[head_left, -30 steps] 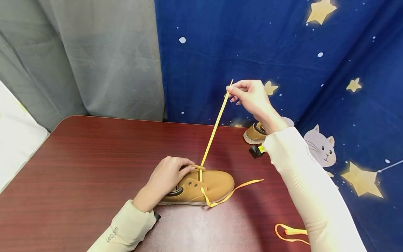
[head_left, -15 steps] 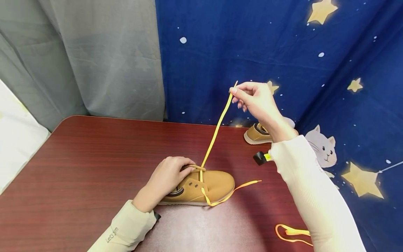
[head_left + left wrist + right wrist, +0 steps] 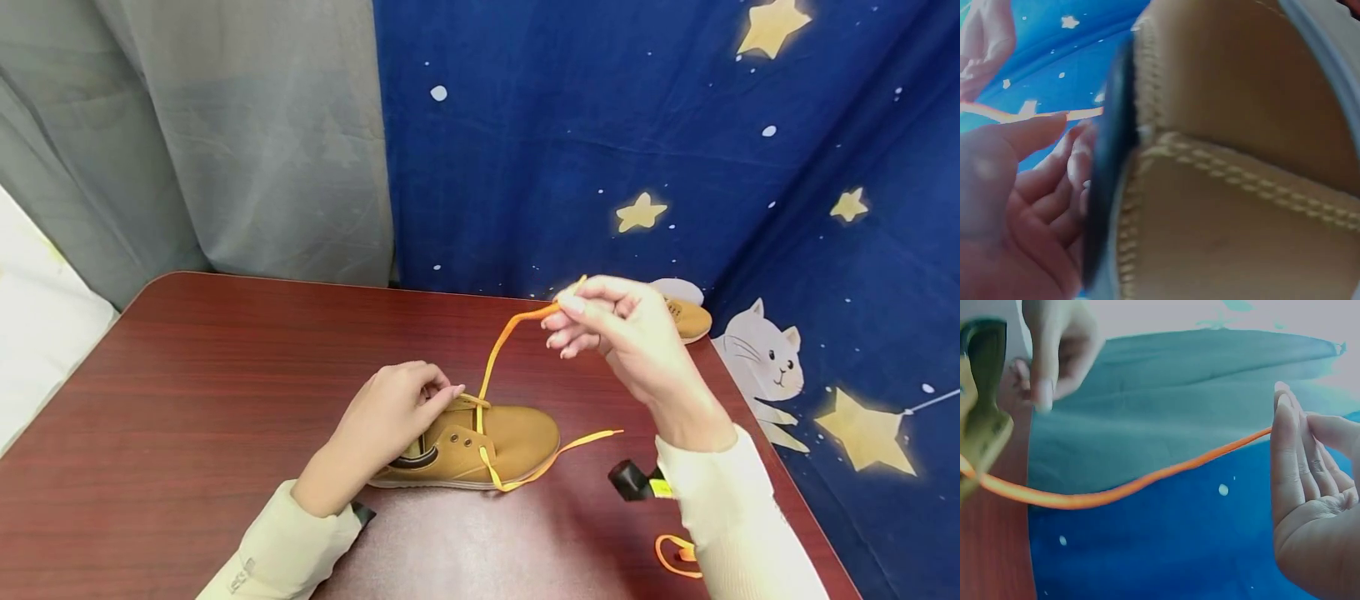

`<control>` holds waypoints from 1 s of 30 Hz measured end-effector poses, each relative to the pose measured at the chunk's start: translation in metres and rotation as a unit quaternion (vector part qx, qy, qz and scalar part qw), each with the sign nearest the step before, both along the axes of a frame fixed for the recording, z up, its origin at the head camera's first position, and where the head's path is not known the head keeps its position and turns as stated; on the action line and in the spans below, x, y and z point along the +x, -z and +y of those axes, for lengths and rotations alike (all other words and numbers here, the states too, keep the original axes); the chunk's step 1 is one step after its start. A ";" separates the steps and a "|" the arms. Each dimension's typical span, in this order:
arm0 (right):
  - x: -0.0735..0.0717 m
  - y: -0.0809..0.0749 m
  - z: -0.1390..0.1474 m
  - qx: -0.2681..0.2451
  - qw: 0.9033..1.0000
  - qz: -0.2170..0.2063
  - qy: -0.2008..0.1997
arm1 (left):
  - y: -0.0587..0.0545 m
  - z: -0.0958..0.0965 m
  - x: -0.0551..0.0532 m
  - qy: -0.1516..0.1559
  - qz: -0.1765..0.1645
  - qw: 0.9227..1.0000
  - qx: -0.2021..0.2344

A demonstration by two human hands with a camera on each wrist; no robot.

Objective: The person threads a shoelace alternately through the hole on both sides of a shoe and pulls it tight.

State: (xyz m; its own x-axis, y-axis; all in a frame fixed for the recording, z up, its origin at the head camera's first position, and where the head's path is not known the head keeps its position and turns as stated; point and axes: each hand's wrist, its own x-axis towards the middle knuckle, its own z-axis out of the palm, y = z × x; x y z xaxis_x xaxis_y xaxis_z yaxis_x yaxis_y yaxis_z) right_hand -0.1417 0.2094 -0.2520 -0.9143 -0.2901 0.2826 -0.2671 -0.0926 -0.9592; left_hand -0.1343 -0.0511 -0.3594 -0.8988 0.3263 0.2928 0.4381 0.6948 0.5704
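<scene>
A tan shoe [image 3: 525,433] lies on the table, toe to the right, with a yellow-orange shoelace [image 3: 491,360] through its front eyelets. Up and right of the shoe, my right hand [image 3: 626,329] pinches the lace near its tip between thumb and fingers; the lace bends slackly down to the shoe. My left hand [image 3: 390,412] is over the shoe's opening, close to the tongue. The right wrist view has the left hand [image 3: 1063,350] loosely curled beside the shoe, nothing between thumb and fingers. Stitched shoe leather [image 3: 1241,219] fills much of the left wrist view.
The lace's other end [image 3: 592,437] trails on the table past the toe. A second tan shoe [image 3: 693,321] stands at the far right, partly behind the right hand. Another orange lace [image 3: 678,554] lies near the right sleeve. Curtains hang behind the red-brown table [image 3: 225,375].
My right hand has come down and slightly right with the lace end, and the lace has gone from taut to slack. My left hand has shifted slightly left and its fingers have drawn off the tongue.
</scene>
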 end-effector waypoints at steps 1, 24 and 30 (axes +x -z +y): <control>0.005 0.004 0.000 -0.011 1.000 0.004 -0.010 | -0.001 -0.001 0.001 0.000 -0.014 1.000 -0.012; 0.062 0.096 -0.015 0.041 0.996 -0.063 -0.050 | 0.015 0.006 -0.001 0.031 -0.105 0.991 -0.074; 0.055 0.112 -0.030 0.049 0.996 -0.069 -0.033 | 0.017 0.003 -0.003 0.065 -0.100 0.987 -0.105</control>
State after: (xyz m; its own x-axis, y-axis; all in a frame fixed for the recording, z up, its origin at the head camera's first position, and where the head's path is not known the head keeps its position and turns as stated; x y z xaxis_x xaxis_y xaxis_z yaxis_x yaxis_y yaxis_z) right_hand -0.0866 0.1798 -0.3635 -0.9203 -0.3715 0.1223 -0.1279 -0.0096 -0.9917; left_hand -0.1370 -0.0484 -0.3765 -0.8781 0.4777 0.0267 0.4244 0.7520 0.5043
